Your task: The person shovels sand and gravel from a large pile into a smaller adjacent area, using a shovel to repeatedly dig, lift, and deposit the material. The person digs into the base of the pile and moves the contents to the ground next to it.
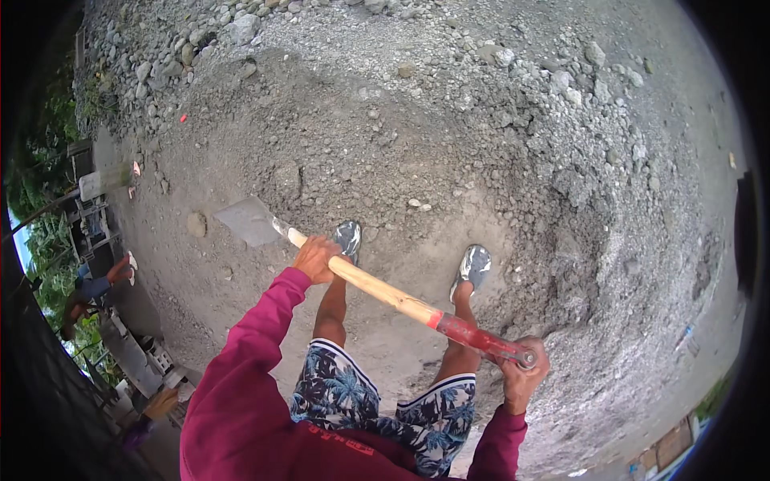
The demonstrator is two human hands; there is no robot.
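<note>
A shovel [385, 293] with a pale wooden shaft and a red grip end lies slantwise across the space before my legs. My left hand [318, 258] is wrapped round the shaft close to the metal socket. At the other end, my right hand [525, 370] grips the red handle, its fingers partly hidden behind it. The flat grey blade [248, 221] points to the left, over or on the sandy ground; whether it touches cannot be made out. No visible load lies on the blade.
Loose grey gravel [449, 136] spreads ahead and to the right, with larger stones [243, 29] at the far left. A rounded stone [196, 224] lies left of the blade. At the left edge are a person [96, 290], equipment [132, 353] and trees.
</note>
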